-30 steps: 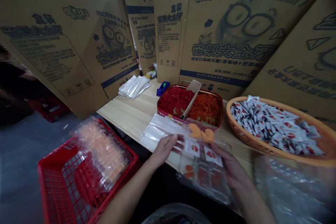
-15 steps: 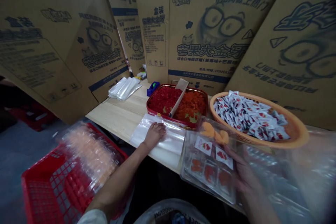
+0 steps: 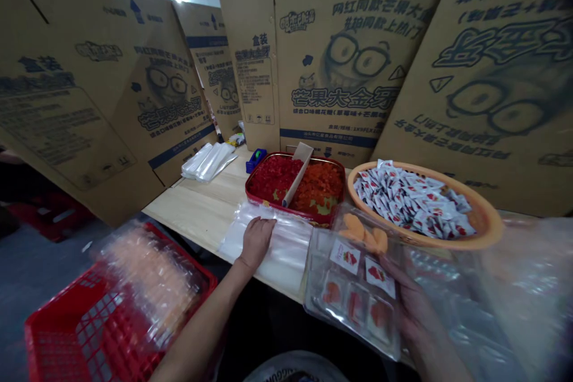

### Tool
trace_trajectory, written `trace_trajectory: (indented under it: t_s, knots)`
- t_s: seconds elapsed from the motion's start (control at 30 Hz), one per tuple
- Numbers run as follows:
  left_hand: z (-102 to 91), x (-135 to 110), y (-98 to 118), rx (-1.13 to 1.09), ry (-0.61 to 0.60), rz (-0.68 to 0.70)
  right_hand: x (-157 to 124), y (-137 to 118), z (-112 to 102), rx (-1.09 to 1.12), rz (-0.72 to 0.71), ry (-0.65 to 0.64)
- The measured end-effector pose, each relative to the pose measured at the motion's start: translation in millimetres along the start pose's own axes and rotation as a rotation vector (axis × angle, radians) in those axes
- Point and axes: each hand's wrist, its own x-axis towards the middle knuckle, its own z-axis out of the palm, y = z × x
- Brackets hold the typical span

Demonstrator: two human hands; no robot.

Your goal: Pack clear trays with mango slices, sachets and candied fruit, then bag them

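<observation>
Flat clear plastic bags (image 3: 286, 250) lie at the table's front edge. My left hand (image 3: 257, 243) is over them, its fingertips pinched together on the top bag, whose upper edge is wrinkled. In my right hand (image 3: 409, 298) is a clear plastic tray (image 3: 320, 298), tilted over the table edge. Two white sachets (image 3: 344, 255) with red strawberry prints lie across its middle. Orange pieces (image 3: 364, 233) sit at its far end, and reddish pieces (image 3: 356, 307) fill three near compartments. My right thumb lies along the tray's side; the fingers beneath are hidden.
A red tin (image 3: 293, 213) with a cardboard divider holds red and orange bits. Right of it stands an orange basket (image 3: 490, 224) of sachets. A red crate (image 3: 54, 331) with packed trays is at lower left. Large cartons (image 3: 331, 125) wall the back. More clear trays (image 3: 452, 292) lie right.
My left hand has gone from lying flat on the bags to pinching the top one, which has wrinkled. My right hand still holds the tray. The view has shifted slightly.
</observation>
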Motion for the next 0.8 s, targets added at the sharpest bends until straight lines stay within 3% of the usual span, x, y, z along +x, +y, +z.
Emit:
trace_trajectory:
  t_s: [0.23,0.37,0.47,0.6,0.73,0.8]
  knots:
    - [-40.9,22.9,51.2,0.052,0.180,-0.123,-5.1,21.1,21.1,0.056,0.007,-0.081]
    - [-53.2,27.4,67.1,-0.096,0.270,-0.191,-3.5,30.2,37.2,0.048,0.007,-0.146]
    - [-59.1,23.9,73.7,-0.219,0.316,-0.238,-0.1,30.9,47.6,0.073,0.031,-0.149]
    - [-61.9,13.0,74.8,-0.193,0.388,-0.319,3.6,32.5,50.8,0.087,0.106,-0.115]
    - [-56.3,3.3,67.2,-0.276,0.438,-0.572,4.1,40.8,42.9,0.097,0.124,-0.098]
    - [-51.4,0.0,65.4,-0.363,0.460,-0.695,3.9,45.8,39.4,0.089,0.117,-0.155]
